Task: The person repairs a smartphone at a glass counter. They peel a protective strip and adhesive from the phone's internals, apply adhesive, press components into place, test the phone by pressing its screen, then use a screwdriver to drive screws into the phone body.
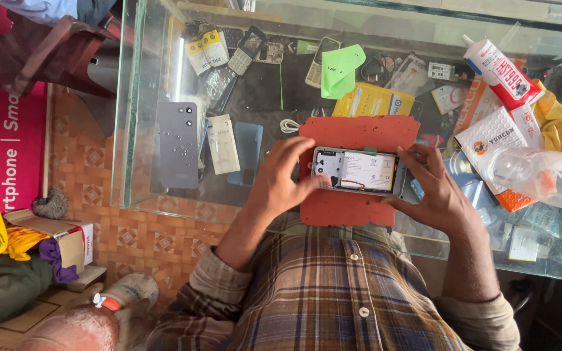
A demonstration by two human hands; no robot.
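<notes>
- Head view: open phone (359, 171), back cover off, lying on a red mat (352, 133) near the front edge of the glass counter (151, 162).
- Left hand (280, 177) gripping the phone's left end.
- Right hand (438, 188) gripping its right end.
- Grey back cover (178, 144) with tiny screws near the counter's left edge.
- Glue tube (501, 71) by the far right corner.
</notes>
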